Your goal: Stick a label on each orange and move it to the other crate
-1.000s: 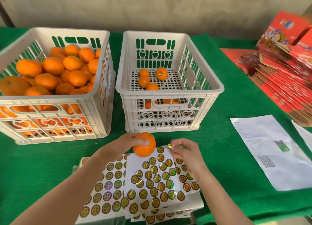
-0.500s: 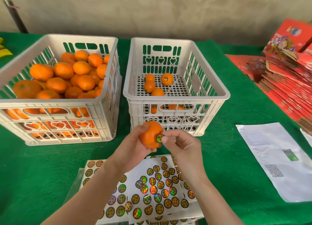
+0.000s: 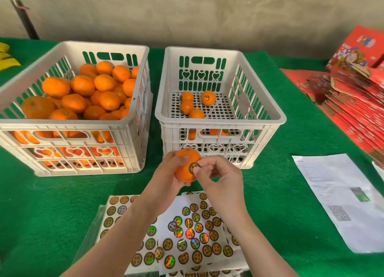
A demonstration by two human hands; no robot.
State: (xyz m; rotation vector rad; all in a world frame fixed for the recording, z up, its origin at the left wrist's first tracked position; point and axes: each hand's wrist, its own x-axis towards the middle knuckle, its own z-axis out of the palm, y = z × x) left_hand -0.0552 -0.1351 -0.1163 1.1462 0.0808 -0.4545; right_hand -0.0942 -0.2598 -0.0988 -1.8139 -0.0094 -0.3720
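One orange (image 3: 184, 170) is sitting in your left hand (image 3: 164, 181) at the centre of the frame, just in front of the right-hand crate (image 3: 220, 121). That grip is wrapping the fruit from the left, with a fingertip lying on its upper face. Your right hand (image 3: 221, 178) is pressing a round holographic label (image 3: 193, 168) onto the peel, its grip nearly closed, fingers curled and thumb tip on the sticker.

The fruit is looking light, firm and slightly yielding, with smooth skin, so a cupped hold around its middle, clear of the fresh label, is probably suiting it best.

A few oranges (image 3: 208, 98) are lying in that crate, and the full crate (image 3: 68, 125) is standing at upper left. Label sheets (image 3: 187, 235) are lying on the green surface (image 3: 52, 204) below.
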